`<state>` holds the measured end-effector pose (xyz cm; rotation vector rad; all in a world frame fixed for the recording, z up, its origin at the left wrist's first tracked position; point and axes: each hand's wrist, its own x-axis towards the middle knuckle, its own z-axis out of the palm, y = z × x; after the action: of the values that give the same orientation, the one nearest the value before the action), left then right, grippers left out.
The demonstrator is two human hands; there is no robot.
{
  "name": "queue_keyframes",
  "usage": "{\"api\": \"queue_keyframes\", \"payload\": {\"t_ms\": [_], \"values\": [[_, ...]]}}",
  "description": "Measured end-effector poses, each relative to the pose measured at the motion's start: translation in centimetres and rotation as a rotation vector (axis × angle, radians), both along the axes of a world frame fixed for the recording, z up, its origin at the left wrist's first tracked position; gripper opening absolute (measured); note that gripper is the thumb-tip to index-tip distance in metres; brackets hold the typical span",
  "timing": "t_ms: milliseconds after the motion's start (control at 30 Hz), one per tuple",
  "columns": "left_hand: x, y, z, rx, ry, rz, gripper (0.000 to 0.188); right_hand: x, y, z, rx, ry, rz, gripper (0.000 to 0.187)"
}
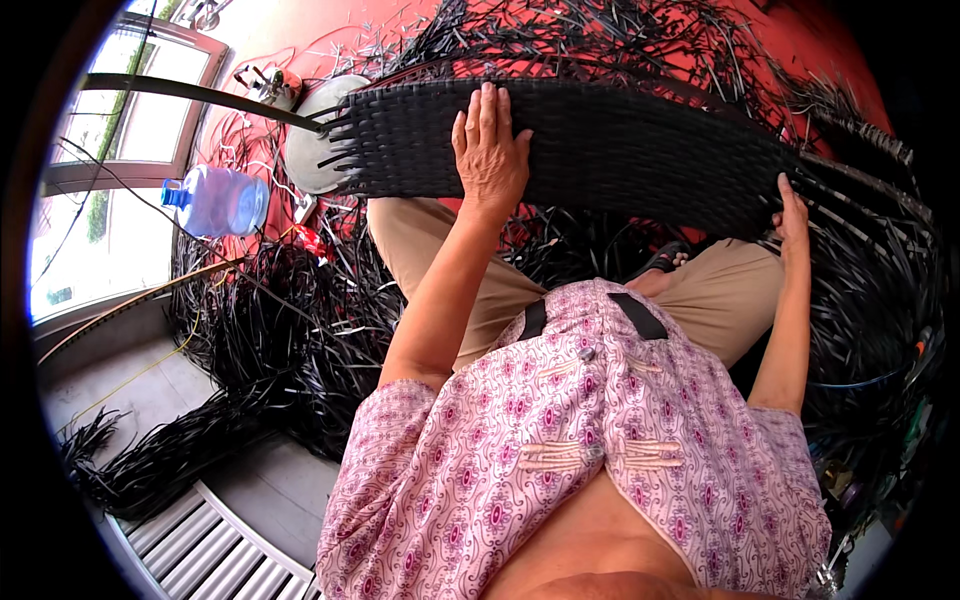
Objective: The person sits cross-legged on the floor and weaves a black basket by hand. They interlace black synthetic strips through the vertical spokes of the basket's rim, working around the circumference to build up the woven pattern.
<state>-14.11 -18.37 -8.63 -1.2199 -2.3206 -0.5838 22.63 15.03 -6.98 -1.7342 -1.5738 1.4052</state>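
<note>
A long black woven panel (620, 140) lies across in front of me, over my knees, its strips tightly plaited. My left hand (492, 150) rests flat on its left half, fingers stretched out toward the far edge. At the right end, my right hand (791, 212) grips the panel's edge with the index finger pointing up along it; the other fingers are partly hidden. Loose strip ends (340, 150) stick out at the panel's left end, and more strips (850, 205) trail off at the right.
Heaps of black strips (290, 330) surround me on the reddish floor (270, 40). To the left lie a blue water jug (222, 202), a round grey disc (308, 165) and a cord. Glass doors (110, 230) stand at far left, a white slatted rack (210, 550) at lower left.
</note>
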Motion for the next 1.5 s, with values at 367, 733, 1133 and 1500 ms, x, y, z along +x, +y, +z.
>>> {"api": "queue_keyframes", "payload": {"t_ms": [367,733,1133,1500], "values": [[-4.4,-1.9,2.0,0.044,0.024,0.03,0.054,-0.8,-7.3,2.1,0.014,0.14,0.087,0.054],[-5.6,-3.6,4.6,0.124,-0.152,0.037,0.035,2.2,-16.2,1.5,-0.143,0.271,0.086,0.046],[-4.2,-1.9,4.5,-0.076,-0.017,0.194,0.042,1.9,-17.1,1.6,-0.153,0.186,0.036,0.043],[-4.5,-3.1,3.9,-0.101,-0.023,0.182,0.049,0.9,-19.2,1.4,-0.122,0.281,0.004,0.053]]}}
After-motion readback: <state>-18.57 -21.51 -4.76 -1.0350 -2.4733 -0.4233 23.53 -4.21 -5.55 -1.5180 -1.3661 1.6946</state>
